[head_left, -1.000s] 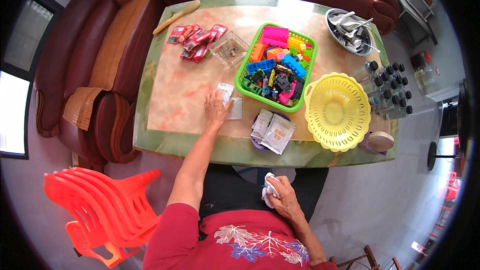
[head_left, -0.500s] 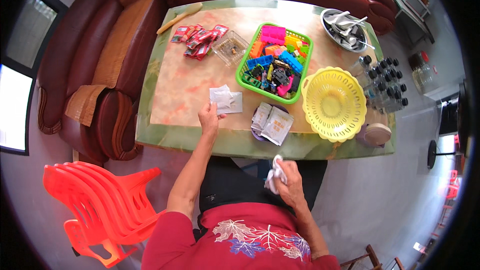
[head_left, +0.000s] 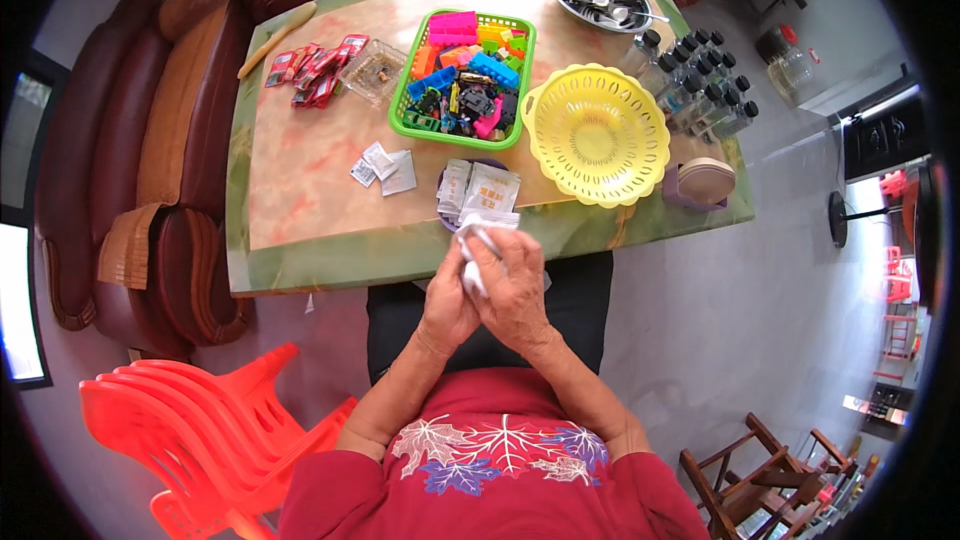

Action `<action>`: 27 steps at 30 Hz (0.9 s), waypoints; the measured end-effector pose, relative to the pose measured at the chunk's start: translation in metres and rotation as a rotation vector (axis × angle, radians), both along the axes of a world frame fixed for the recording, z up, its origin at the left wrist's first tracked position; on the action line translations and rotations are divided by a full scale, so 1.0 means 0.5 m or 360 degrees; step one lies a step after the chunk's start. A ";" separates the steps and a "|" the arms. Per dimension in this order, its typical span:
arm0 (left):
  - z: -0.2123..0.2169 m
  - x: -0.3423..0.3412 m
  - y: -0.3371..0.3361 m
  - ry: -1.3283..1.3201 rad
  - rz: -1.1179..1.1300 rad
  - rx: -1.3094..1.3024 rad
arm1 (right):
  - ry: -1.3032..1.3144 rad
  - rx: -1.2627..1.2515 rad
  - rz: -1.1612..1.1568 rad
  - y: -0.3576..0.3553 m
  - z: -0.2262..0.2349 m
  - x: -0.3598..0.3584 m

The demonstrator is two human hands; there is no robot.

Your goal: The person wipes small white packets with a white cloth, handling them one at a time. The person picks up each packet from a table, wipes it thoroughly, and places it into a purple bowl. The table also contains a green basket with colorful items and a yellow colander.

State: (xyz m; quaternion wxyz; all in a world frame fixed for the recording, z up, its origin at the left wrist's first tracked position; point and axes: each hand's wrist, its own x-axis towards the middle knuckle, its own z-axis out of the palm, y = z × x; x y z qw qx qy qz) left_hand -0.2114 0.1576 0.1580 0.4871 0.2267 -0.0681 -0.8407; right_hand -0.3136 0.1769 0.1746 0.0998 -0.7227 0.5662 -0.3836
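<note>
White crumpled cloth point(head_left: 472, 278) is sitting between my left hand point(head_left: 450, 306) and right hand point(head_left: 514, 290).
Both are clasping it, nearly closed, by the green-bordered marbled bench point(head_left: 300, 266), near flat white sachets point(head_left: 492, 189).

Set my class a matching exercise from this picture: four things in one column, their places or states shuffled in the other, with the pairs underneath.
1. Crumpled white wad
2. Red packets
3. Green basket
4. Yellow basket

A. Filled with toy blocks
B. Just left of the dark-capped bottles
C. Between the left hand and right hand
D. Left of the clear tray

Pairs: 1-C, 2-D, 3-A, 4-B
</note>
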 end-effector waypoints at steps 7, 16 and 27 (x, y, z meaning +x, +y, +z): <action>-0.013 -0.023 0.028 -0.0202 0.0012 -0.0003 | -0.0148 0.0034 -0.0373 -0.027 -0.013 -0.018; -0.019 -0.015 0.024 -0.0116 -0.0037 0.0089 | 0.0135 -0.0129 -0.0046 0.001 -0.035 -0.012; -0.029 -0.012 0.017 -0.0090 0.0077 0.0095 | -0.0133 -0.0014 0.0087 0.030 -0.060 0.001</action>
